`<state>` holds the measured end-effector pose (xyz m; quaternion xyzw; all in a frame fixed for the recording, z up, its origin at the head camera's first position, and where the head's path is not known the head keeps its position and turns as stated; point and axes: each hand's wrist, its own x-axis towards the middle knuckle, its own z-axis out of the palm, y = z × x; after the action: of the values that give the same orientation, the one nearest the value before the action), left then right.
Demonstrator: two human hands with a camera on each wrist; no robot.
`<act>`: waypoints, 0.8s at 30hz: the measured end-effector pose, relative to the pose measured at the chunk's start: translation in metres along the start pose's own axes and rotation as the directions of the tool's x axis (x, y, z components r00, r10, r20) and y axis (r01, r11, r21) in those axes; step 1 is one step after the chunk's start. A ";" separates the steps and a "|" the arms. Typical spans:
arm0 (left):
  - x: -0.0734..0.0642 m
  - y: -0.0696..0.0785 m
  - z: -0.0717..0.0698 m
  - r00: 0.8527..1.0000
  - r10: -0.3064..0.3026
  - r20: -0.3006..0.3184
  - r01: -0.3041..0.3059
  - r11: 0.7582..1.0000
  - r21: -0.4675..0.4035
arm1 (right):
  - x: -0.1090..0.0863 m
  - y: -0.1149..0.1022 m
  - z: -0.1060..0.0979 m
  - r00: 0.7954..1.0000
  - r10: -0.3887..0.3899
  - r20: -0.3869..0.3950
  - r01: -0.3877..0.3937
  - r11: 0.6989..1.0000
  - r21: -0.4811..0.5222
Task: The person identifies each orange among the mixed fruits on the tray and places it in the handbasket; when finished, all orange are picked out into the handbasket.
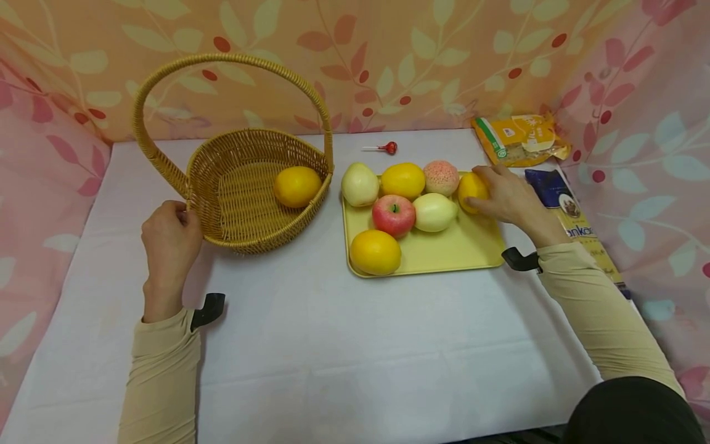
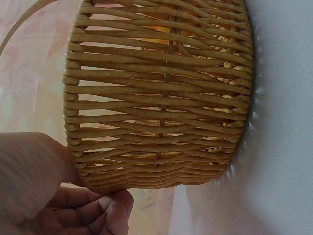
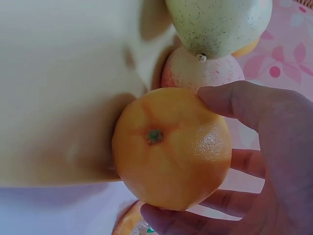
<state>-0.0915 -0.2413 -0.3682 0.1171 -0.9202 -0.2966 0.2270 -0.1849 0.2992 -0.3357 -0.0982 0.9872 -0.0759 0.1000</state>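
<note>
My left hand (image 1: 172,237) pinches the near-left rim of a wicker basket (image 1: 261,240) beside the foot of its tall handle. In the left wrist view, the fingers curl at the edge of the woven wall (image 2: 161,107). Inside the basket lies one orange-yellow round fruit (image 1: 297,187). Over the right end of a yellow tray (image 1: 455,253), my right hand (image 1: 507,194) grips an orange (image 3: 171,147). Its thumb is on one side and its fingers on the other; the green stem spot faces the wrist camera. Beside it are a speckled pink peach (image 1: 441,178) and a pale green fruit (image 1: 436,212).
More fruit shares the tray: a red apple (image 1: 394,216), another pale green fruit (image 1: 360,184) and two yellow fruits (image 1: 375,252). A red lollipop (image 1: 391,148) lies behind it. An orange snack bag (image 1: 521,140) and a blue-and-yellow packet (image 1: 577,216) are at the right, near the curtain.
</note>
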 end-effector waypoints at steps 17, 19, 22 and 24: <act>0.001 0.001 -0.001 1.000 -0.024 0.017 0.023 1.000 0.006 | -0.008 -0.034 -0.035 0.970 -0.087 -0.227 0.096 0.995 0.032; 0.001 0.001 -0.001 1.000 -0.026 0.016 0.026 1.000 0.006 | -0.008 -0.046 -0.038 0.957 -0.124 -0.263 0.138 0.990 0.037; 0.001 0.001 -0.001 1.000 -0.025 0.015 0.025 1.000 0.004 | -0.009 -0.064 -0.040 0.933 -0.189 -0.306 0.208 0.978 0.032; 0.001 0.000 -0.001 1.000 -0.025 0.014 0.025 1.000 0.005 | -0.008 -0.074 -0.041 0.916 -0.233 -0.328 0.256 0.966 0.030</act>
<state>-0.0920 -0.2416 -0.3671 0.1272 -0.9209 -0.2982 0.2166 -0.1725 0.2343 -0.2822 -0.2034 0.9668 -0.1384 -0.0690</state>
